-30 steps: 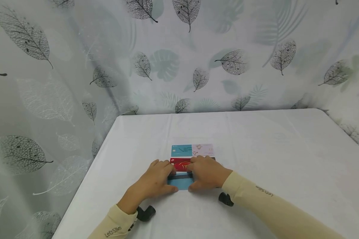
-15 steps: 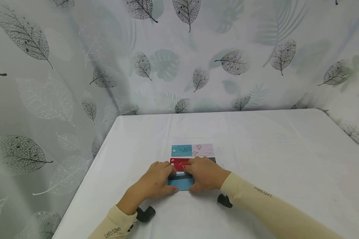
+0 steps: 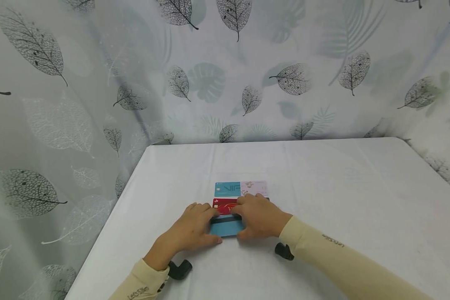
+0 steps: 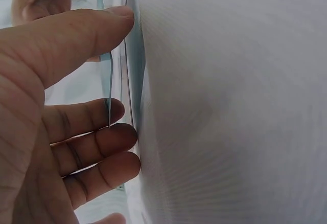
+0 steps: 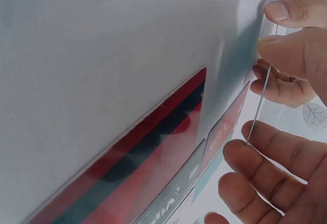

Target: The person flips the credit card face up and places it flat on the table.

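Observation:
A blue card with a dark stripe (image 3: 226, 228) is pinched by both of my hands at its two short ends. My left hand (image 3: 195, 227) has its thumb on the near edge and fingers on the far edge. On the opposite end, my right hand (image 3: 261, 216) grips likewise. Both wrist views show the card edge-on, a thin line between thumb and fingers; in the right wrist view it stands off the white cloth. Just beyond lies a red card (image 3: 224, 202), partly covered by my fingers. A red card with a black stripe (image 5: 168, 119) lies below my right hand.
Behind the red card, a teal VIP card (image 3: 227, 189) and a pale pink card (image 3: 253, 187) lie side by side. White cloth covers the table (image 3: 341, 179). Leaf-patterned curtains (image 3: 217, 83) hang around it. A black wrist device (image 3: 180, 270) sits under each forearm.
The near edge of the blue card has shifted slightly away from me. My left wrist has moved a little left, and my right hand slightly right; both keep their grip.

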Tool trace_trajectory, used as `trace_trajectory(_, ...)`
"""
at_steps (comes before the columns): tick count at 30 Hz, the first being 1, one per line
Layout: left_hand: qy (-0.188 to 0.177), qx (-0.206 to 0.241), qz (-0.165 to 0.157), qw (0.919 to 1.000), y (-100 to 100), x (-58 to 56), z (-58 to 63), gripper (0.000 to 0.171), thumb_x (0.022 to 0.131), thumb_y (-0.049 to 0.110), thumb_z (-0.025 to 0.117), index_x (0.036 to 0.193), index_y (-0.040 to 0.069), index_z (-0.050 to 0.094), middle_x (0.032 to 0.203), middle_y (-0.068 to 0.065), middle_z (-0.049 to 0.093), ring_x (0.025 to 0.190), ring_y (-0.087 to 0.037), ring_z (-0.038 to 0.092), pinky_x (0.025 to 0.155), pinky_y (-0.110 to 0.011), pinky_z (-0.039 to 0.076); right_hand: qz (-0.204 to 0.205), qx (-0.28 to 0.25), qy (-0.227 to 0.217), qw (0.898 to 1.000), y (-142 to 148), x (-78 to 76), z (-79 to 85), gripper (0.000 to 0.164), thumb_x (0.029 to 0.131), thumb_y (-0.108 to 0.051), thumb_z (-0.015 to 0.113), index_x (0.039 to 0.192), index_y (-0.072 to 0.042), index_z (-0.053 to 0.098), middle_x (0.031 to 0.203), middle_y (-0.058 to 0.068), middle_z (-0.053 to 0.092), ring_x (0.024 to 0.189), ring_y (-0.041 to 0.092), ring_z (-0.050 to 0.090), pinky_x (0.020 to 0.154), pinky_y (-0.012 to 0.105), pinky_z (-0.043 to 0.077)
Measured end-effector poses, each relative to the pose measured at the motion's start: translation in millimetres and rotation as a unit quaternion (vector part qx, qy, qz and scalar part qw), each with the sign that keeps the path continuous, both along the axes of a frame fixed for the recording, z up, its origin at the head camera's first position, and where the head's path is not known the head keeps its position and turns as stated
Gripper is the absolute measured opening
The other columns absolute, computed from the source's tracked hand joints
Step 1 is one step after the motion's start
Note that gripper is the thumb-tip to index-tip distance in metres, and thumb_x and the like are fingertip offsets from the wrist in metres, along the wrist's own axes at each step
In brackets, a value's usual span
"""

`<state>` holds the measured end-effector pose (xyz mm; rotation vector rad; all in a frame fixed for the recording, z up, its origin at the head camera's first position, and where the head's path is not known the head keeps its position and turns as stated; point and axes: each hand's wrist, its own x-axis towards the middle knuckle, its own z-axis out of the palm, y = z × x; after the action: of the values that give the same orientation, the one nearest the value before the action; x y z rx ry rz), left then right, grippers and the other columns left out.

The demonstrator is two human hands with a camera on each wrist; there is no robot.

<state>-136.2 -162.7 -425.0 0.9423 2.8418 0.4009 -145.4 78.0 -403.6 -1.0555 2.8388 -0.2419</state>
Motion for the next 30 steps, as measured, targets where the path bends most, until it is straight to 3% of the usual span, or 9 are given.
trace_trajectory(12,-0.002,0.022,0.006,0.9997,-2.6,0.1,5.7,0.058,0.085,0.043,0.083,0.130,0.010,0.066,0.115,0.002,0.065,0.112,-0.019,0.058,0.116,-0.051,0.038,-0.010,-0.002,-0.004,1.000,2.1,-0.4,-2.3,0.054,0.077,-0.046,0.085,0.122,-0.016,0.075,0.116,0.000,0.071,0.103,0.020,0.063,0.091,0.044,0.053)
trace_trajectory(23,-0.004,0.073,0.002,0.9973,-5.0,-1.8,9.2,0.056,0.085,0.040,0.084,0.130,0.012,0.065,0.116,0.002,0.065,0.113,-0.019,0.054,0.105,-0.047,0.045,-0.011,0.002,-0.004,1.000,2.3,-1.7,-3.0,0.056,0.077,-0.048,0.085,0.121,-0.014,0.075,0.117,0.001,0.072,0.103,0.021,0.064,0.093,0.046,0.054)
trace_trajectory(30,0.003,0.099,-0.007,0.9950,-3.7,-1.9,11.3,0.051,0.085,0.038,0.082,0.126,0.015,0.064,0.111,0.006,0.064,0.105,-0.012,0.054,0.098,-0.042,0.048,-0.010,-0.002,-0.005,1.000,1.8,-2.0,-2.3,0.054,0.077,-0.047,0.086,0.119,-0.014,0.075,0.113,0.000,0.073,0.099,0.018,0.063,0.089,0.043,0.053)
